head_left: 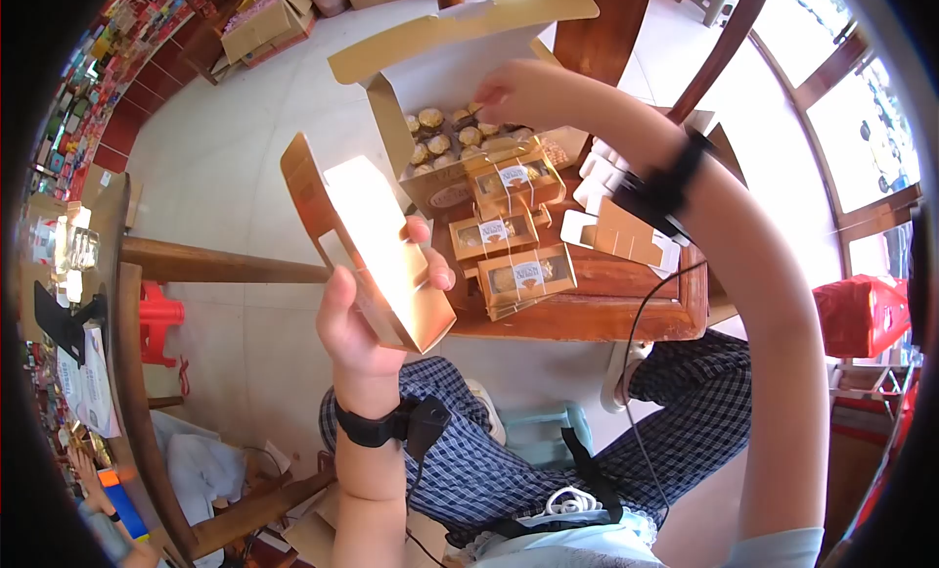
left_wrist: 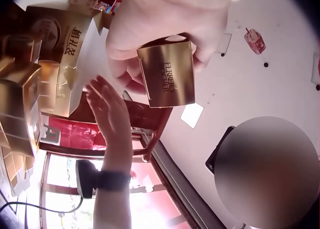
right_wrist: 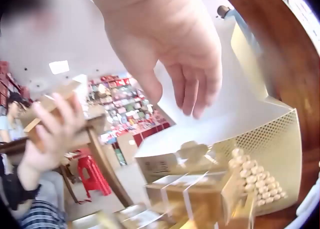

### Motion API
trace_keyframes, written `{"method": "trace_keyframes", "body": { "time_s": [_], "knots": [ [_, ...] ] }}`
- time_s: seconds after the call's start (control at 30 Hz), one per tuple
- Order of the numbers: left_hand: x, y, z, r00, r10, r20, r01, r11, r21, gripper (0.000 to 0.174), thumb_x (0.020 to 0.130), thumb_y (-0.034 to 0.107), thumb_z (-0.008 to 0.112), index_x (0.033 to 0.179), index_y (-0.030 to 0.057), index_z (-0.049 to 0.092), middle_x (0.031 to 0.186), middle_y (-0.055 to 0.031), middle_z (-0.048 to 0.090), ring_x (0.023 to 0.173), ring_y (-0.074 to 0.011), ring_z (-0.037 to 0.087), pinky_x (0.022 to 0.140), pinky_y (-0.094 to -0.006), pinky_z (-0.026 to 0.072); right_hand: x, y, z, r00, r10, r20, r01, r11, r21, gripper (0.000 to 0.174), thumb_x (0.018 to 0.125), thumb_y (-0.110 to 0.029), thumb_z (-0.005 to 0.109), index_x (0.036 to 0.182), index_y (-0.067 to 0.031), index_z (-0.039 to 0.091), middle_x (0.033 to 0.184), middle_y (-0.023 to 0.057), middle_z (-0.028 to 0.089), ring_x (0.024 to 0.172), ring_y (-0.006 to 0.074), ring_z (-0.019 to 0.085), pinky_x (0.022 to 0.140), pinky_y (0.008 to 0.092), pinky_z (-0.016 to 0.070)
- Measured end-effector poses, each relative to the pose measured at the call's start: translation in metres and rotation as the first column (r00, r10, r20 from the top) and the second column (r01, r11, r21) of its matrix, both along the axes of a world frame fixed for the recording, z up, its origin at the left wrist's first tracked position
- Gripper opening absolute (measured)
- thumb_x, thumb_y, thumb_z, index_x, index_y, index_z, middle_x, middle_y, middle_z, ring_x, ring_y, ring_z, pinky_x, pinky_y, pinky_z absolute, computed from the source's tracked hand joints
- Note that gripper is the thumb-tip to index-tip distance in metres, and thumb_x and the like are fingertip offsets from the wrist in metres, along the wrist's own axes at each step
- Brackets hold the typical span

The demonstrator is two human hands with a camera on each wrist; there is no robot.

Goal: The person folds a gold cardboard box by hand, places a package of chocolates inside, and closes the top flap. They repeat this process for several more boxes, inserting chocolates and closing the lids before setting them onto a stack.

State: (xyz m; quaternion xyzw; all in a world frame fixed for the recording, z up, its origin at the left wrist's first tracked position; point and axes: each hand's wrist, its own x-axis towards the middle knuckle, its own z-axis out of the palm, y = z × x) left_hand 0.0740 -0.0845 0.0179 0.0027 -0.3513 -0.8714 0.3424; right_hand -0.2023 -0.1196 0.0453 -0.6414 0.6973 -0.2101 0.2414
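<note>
My left hand point(head_left: 360, 328) grips a small gold Ferrero Rocher box point(head_left: 425, 318), its lid flap raised and its inside glaring white in the head view. The left wrist view shows the lettered end of that gift box point(left_wrist: 167, 74), with fingers and thumb on either side. Over the large open carton point(head_left: 391, 128) hangs my right hand point(head_left: 528, 90), fingers loosely bent and pointing down. Nothing shows between those fingers in the right wrist view. Inside the carton sit rows of gold-wrapped chocolates point(head_left: 469, 136), partly hidden by its front wall.
Several filled gold boxes point(head_left: 528, 277) are stacked on the wooden stool top point(head_left: 606, 325) before the carton. To their right lie flattened white and brown box pieces point(head_left: 626, 230). A red stool point(head_left: 156, 321) stands at left. A cable point(head_left: 641, 314) hangs from the right wrist.
</note>
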Motion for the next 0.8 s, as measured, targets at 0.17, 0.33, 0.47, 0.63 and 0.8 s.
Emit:
{"method": "trace_keyframes", "body": {
  "time_s": [0.17,0.33,0.47,0.63,0.8],
  "knots": [
    [0.007,-0.015,0.002,0.999,0.017,-0.045,-0.022,0.993,-0.12,0.059,0.084,0.043,0.054,0.129,0.0064,0.042,0.115,-0.017,0.047,0.092,-0.0302,0.056,0.068,-0.035,0.0507,0.009,-0.11,-0.061,0.995,-0.076,-0.07,0.09,0.969,0.229,0.037,0.078,-0.039,0.063,0.089,-0.0041,0.066,0.079,0.0104,0.063,0.066,0.0179,0.058,0.059,0.033,0.0471],
    [0.014,-0.023,0.006,0.996,0.074,-0.054,-0.078,0.995,-0.064,0.059,0.084,0.039,0.055,0.131,0.0075,0.039,0.117,-0.0185,0.046,0.09,-0.0319,0.057,0.066,-0.0344,0.0527,0.033,-0.134,-0.057,0.938,-0.348,-0.007,0.318,0.85,0.419,0.036,0.08,-0.039,0.059,0.083,-0.0047,0.067,0.079,0.0115,0.061,0.062,0.0177,0.054,0.054,0.0347,0.0427],
    [0.012,-0.025,0.006,0.995,0.053,-0.09,-0.059,0.996,-0.07,0.057,0.086,0.038,0.053,0.132,0.0072,0.038,0.119,-0.02,0.046,0.092,-0.0326,0.057,0.069,-0.0351,0.0521,0.041,-0.116,-0.041,0.988,-0.151,-0.033,0.154,0.936,0.318,0.027,0.079,-0.03,0.061,0.086,-0.005,0.067,0.077,0.0103,0.059,0.057,0.0168,0.05,0.055,0.0322,0.0403],
    [0.013,-0.024,0.01,0.995,0.081,-0.064,-0.087,0.991,-0.102,0.059,0.086,0.037,0.053,0.133,0.0053,0.036,0.118,-0.0207,0.046,0.091,-0.0326,0.058,0.069,-0.0362,0.0525,0.035,-0.108,-0.051,0.965,-0.118,0.234,0.076,0.98,0.182,0.023,0.075,-0.023,0.064,0.086,-0.0024,0.066,0.065,0.0064,0.053,0.049,0.0153,0.045,0.052,0.0299,0.0383],
    [0.01,-0.02,0.009,0.996,0.068,-0.06,-0.071,0.996,-0.054,0.061,0.086,0.036,0.054,0.133,0.003,0.034,0.118,-0.0225,0.047,0.091,-0.0327,0.058,0.069,-0.0374,0.0532,0.026,-0.112,-0.075,0.799,-0.278,0.534,0.202,0.959,0.197,0.022,0.077,-0.021,0.061,0.085,-0.0007,0.066,0.064,0.0052,0.054,0.048,0.0149,0.045,0.046,0.0262,0.0354]
  ]
}}
